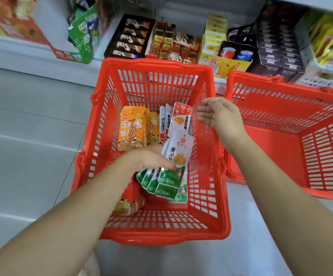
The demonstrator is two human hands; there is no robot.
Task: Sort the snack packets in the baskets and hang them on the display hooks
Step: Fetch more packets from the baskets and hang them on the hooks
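Nearest, the left hand [151, 159] is reaching down into the red slatted plastic basket [161, 237]. Its fingers are stretching out flat and touching the fanned white-and-green foil snack packets [166, 181], with no grip showing. Beyond, orange foil packets [131, 132] and white red-topped packets [180, 119] are lying in the basket's far half. The right hand [219, 116] is hovering wide above the right rim, holding nothing. A second red plastic basket [281, 140] is standing just beside. Sorting is seemingly underway. Next, the left fingers need closing on 1 matching bundle. No display hooks are showing.
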